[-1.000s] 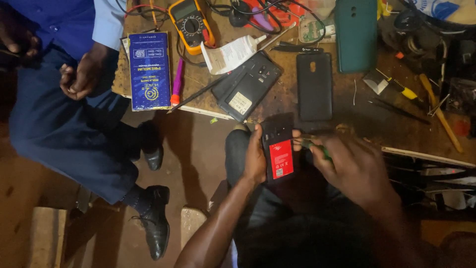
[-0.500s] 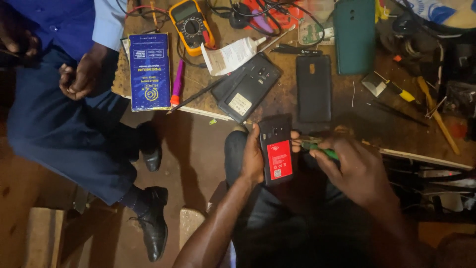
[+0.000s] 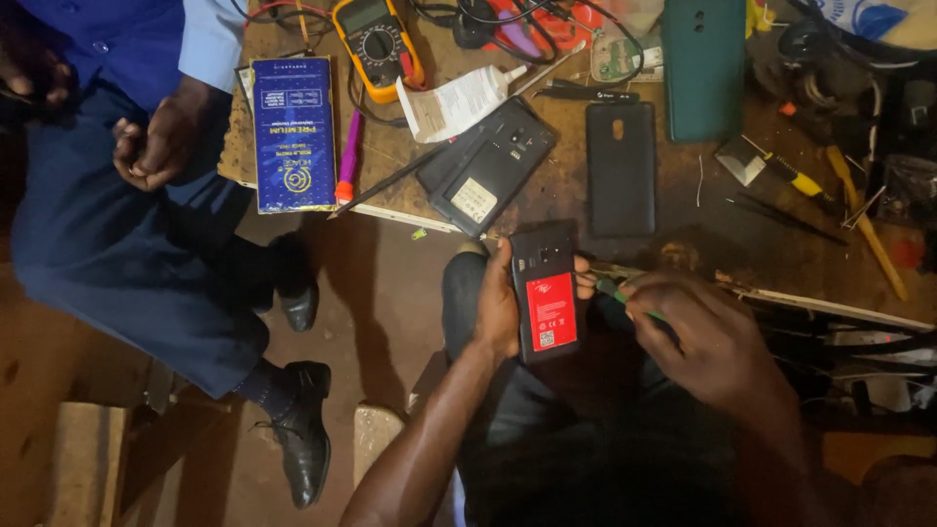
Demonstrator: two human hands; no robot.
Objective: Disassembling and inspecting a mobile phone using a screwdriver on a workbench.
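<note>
Phone (image 3: 545, 293): black, back cover off, red battery (image 3: 550, 310) showing. Held below the near edge of the workbench (image 3: 683, 210), above the person's lap. Left hand (image 3: 500, 304) wraps its left side, thumb on that edge and fingertips curled round the right edge. Judged light, stiff and fragile with the back open; best held by the long edges, clear of the exposed parts.

Green-handled tool (image 3: 625, 296): pinched in the right hand (image 3: 708, 337), fingers pressed together round the handle, tip pointing at the phone's right edge; whether it touches cannot be told.

On the workbench: a second opened phone (image 3: 488, 168) near the middle, a black back cover (image 3: 620, 168) beside it, a green case (image 3: 705, 66) at the far edge, a yellow meter (image 3: 377, 41) at the far edge, a blue box (image 3: 293, 132) at the left corner with a pink pen (image 3: 347, 161) just beside it.

Second person, seated left: blue clothing, black shoes (image 3: 301, 429), a hand (image 3: 156, 141) loosely curled.
</note>
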